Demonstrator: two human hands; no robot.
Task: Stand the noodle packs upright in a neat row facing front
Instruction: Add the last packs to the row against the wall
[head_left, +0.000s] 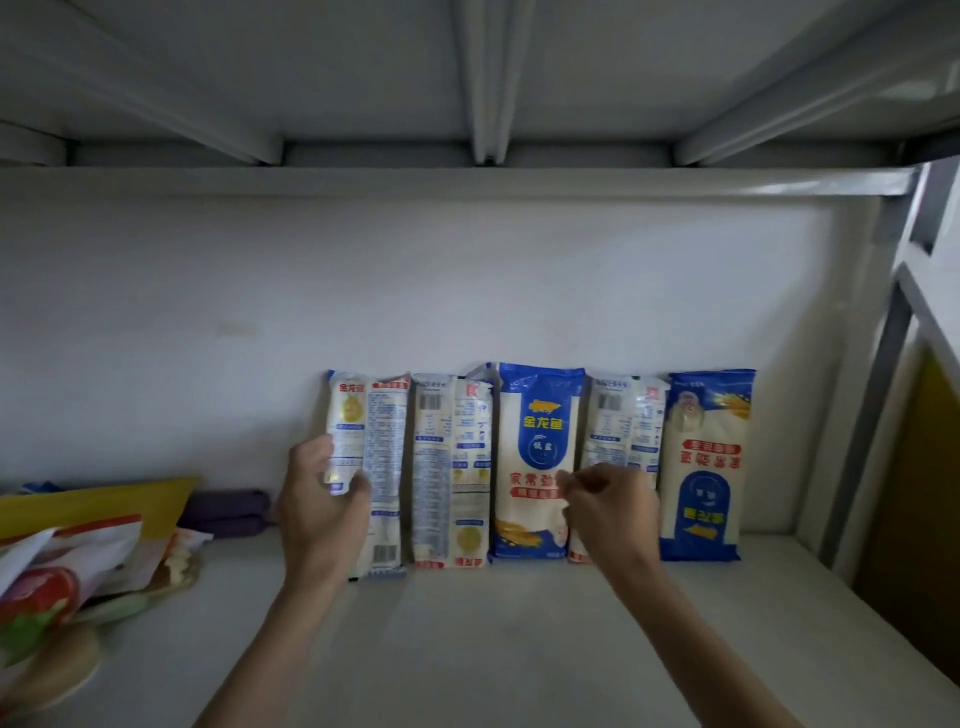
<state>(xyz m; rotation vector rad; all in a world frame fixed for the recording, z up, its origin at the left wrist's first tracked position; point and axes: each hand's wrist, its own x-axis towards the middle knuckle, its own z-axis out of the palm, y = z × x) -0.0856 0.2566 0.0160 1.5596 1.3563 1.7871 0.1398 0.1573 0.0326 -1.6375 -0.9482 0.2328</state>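
Observation:
Several noodle packs stand upright in a row against the white back wall of the shelf (467, 649). The leftmost pack (382, 441) shows its printed back, and my left hand (322, 499) grips its lower left side. Beside it stands another back-facing pack (452, 467). The middle pack (535, 457) shows its blue and white front, right way up. My right hand (608, 504) is curled in front of the fourth pack (623, 421), which shows its back; whether it pinches it I cannot tell. The rightmost pack (704, 462) faces front but is upside down.
Snack bags in yellow, red and white (78, 540) lie piled at the left of the shelf, with a purple folded item (228, 512) behind them. A grey upright post (883, 364) bounds the shelf on the right. Another shelf hangs overhead.

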